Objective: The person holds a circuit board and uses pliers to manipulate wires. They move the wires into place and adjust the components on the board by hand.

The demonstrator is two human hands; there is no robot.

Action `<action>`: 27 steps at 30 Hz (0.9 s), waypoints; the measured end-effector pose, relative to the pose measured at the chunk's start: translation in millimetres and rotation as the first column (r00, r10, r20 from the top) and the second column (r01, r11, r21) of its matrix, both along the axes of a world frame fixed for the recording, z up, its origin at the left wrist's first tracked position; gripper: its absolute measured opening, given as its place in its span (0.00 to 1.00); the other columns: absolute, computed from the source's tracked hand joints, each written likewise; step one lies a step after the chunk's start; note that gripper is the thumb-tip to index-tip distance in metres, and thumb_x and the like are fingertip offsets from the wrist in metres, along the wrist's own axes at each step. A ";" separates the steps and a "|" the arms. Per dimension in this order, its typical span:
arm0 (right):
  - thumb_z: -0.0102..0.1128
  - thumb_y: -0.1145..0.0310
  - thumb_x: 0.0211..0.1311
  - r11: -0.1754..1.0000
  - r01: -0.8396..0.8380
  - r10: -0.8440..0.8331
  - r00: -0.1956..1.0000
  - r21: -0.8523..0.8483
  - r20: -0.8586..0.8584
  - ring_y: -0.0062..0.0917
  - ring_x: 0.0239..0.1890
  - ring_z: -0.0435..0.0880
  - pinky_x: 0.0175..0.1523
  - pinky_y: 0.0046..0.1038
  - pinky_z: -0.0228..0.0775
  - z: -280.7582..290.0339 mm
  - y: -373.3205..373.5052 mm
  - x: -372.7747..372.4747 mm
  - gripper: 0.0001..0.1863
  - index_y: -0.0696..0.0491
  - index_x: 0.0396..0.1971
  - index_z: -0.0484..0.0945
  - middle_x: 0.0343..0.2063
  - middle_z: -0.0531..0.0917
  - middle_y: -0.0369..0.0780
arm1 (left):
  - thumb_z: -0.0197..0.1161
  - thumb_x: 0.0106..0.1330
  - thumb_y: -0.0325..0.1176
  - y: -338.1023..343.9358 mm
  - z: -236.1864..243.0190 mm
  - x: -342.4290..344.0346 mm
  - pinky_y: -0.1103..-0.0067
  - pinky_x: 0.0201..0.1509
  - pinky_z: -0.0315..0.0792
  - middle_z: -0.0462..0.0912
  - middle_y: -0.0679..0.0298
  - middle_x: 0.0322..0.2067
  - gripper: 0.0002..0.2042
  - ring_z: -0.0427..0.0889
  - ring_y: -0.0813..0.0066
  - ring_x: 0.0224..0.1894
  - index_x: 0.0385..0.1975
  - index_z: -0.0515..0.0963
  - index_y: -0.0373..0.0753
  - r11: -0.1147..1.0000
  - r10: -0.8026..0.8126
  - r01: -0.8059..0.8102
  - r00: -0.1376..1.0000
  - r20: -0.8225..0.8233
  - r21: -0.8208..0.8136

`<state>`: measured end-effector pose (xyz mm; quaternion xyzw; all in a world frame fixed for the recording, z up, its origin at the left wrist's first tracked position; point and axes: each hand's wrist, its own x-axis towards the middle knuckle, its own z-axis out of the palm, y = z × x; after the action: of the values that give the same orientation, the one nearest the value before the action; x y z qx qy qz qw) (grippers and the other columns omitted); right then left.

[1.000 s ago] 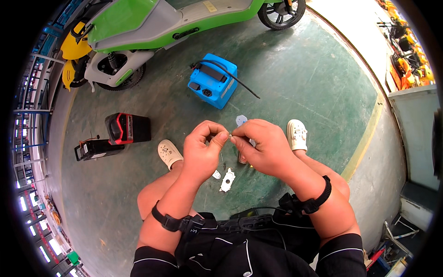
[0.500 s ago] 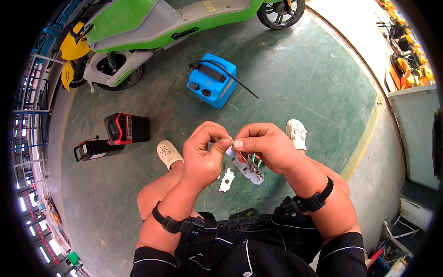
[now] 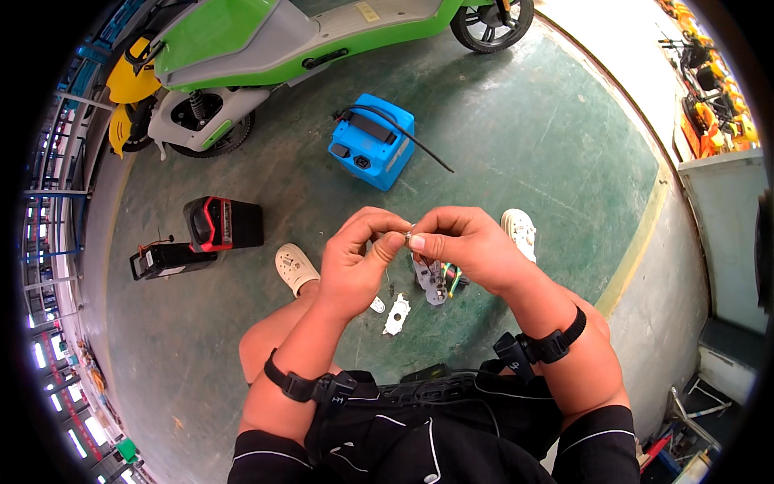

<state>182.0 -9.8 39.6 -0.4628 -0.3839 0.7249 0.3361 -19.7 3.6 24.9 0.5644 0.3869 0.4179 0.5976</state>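
My left hand (image 3: 364, 254) and my right hand (image 3: 455, 246) meet at the centre, thumbs and forefingers pinched on a small metal piece (image 3: 408, 237), too small to make out fully. Just under my right fingers, a grey, translucent housing (image 3: 432, 287) shows with orange wires and a yellow-green wire (image 3: 451, 278) beside it; part of it is hidden. A white plastic plate with a round hole (image 3: 397, 313) lies on the floor between my legs, with a smaller white piece (image 3: 377, 304) beside it.
A blue battery box (image 3: 380, 137) with a black cable stands ahead on the green floor (image 3: 548, 137). A red-and-black battery (image 3: 226, 222) and black case (image 3: 169, 260) are at left. A green scooter (image 3: 306, 44) stands behind; a grey cabinet (image 3: 726, 234) is at right.
Both hands have shifted slightly, dipping and then rising again, still pinched together. The translucent housing, mostly hidden a second ago, came into view and now sits a little higher than half a second ago.
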 end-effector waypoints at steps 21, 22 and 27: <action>0.65 0.60 0.65 0.993 -0.006 -0.017 0.980 -0.118 -0.196 0.12 0.27 0.78 0.22 0.15 0.58 -9.0 -0.1 0.5 0.12 0.55 0.33 0.82 0.27 0.84 0.33 | 0.67 0.64 0.23 2.6 -6.5 1.2 0.83 0.38 0.68 0.80 0.67 0.36 0.04 0.72 0.82 0.34 0.37 0.83 0.37 0.996 0.024 -0.026 0.999 0.021 0.088; 0.65 0.60 0.65 0.988 -0.004 -0.033 0.971 -0.153 -0.237 0.13 0.27 0.78 0.21 0.15 0.58 -8.6 -0.5 -0.6 0.12 0.55 0.33 0.82 0.27 0.84 0.33 | 0.67 0.64 0.23 2.1 -5.7 1.5 0.83 0.38 0.68 0.80 0.67 0.36 0.04 0.73 0.82 0.34 0.37 0.83 0.37 0.997 0.028 -0.030 0.999 0.027 0.077; 0.61 0.66 0.66 0.962 -0.017 -0.102 0.904 -0.272 -0.416 0.20 0.27 0.79 0.30 0.21 0.67 -7.0 -1.9 -5.5 0.10 0.58 0.33 0.80 0.27 0.82 0.37 | 0.65 0.63 0.18 1.6 -5.8 2.8 0.83 0.39 0.70 0.79 0.66 0.36 0.05 0.75 0.81 0.36 0.36 0.82 0.35 0.994 0.038 -0.043 0.998 0.045 0.103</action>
<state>176.5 -11.7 32.6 -0.3427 -0.1889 0.8462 0.3616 -16.9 5.2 19.2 0.5777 0.3629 0.4617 0.5669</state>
